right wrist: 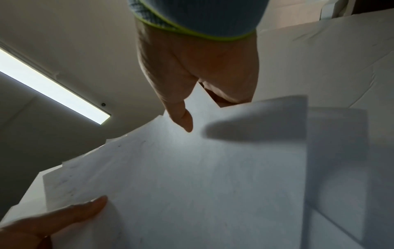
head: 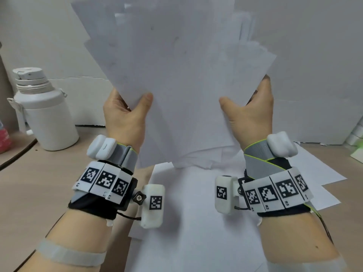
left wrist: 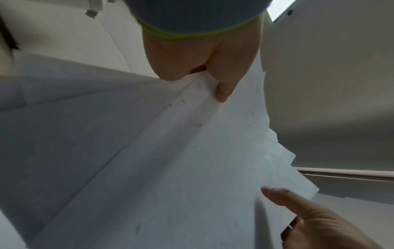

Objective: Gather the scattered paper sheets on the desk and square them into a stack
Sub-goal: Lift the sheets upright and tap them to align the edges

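Two hands: we hold one fanned bundle of paper sheets upright between us, above the surface.
Step in hand: we judge this to be the squaring stage; the bundle is gathered and raised, but its top and side edges splay at different angles, so it is not yet a stack.
Left hand: it grasps the bundle's left edge, thumb lying on the near face and the fingers hidden behind the paper; the left wrist view shows the thumb pressed to the sheet.
Right hand: it grasps the right edge in the mirrored way, thumb on the near face, fingers behind and out of sight.
Bundle position: its lower edge hangs between our wrists; we cannot tell whether it touches the paper below.
Loose sheets: several more lie flat on the surface under and to the right of our wrists, not yet collected.
Next move: we judge it calls for a slackened hold and a tap of the lower edge on the surface so the sheets slide level, then the flat ones are added.
Bystander: a white bottle stands on the surface at the left, well apart from the paper.
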`<state>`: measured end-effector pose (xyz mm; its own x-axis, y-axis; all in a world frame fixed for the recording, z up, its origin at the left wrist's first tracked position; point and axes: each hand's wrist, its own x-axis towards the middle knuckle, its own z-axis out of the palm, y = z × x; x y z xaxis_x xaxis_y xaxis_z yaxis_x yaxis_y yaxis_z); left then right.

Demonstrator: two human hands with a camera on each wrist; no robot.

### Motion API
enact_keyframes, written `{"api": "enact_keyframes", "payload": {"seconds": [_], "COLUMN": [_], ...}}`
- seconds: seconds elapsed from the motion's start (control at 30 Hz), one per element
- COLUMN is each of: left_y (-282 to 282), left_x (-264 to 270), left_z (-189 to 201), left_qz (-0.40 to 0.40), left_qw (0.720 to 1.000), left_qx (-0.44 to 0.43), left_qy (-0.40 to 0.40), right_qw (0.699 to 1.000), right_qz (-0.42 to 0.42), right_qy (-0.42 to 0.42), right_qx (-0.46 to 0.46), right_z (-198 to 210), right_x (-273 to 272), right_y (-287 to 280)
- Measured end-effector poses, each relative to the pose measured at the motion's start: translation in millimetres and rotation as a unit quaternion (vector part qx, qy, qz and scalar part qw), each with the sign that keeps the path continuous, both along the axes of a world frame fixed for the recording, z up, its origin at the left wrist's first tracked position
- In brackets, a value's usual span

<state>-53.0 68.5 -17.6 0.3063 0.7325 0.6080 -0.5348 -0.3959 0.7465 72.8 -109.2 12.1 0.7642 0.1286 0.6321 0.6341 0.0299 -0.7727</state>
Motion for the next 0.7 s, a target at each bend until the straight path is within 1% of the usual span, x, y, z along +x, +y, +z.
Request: {"api": "enact_keyframes", "payload": {"seconds": [0.1,0.2,0.3,0.43,0.53,0.7], "left_y": [3,6,10,8,6,13], "left_x": [4,2,0,2,3,-1], "left_z": [-12,-14,-14,-12,-11,-16], "left_qz": [-0.021,-0.044,-0.058,-0.055,-0.080,-0.079], "left_qw": [0.999,0.999,0.998,0.997,0.994,0.992], "left_qx": [-0.012,-0.012,-0.006,0.006,0.015,-0.002], "left_qy": [0.022,0.028,0.031,0.053,0.067,0.095], "right_qw": [0.999,0.997,0.996,0.996,0.997,0.993], "right_qz": [-0.005,0.005,0.007,0.019,0.013,0.021], "right_qy": [0.015,0.038,0.043,0.040,0.030,0.062], "right_qx": [-0.045,-0.070,-0.077,-0.074,-0.076,-0.100], "right_z": [-10,-17,-18,-13,-15,-18], "right_x": [6,11,11,8,7,12], "right_y": [3,5,5,4,3,1]}}
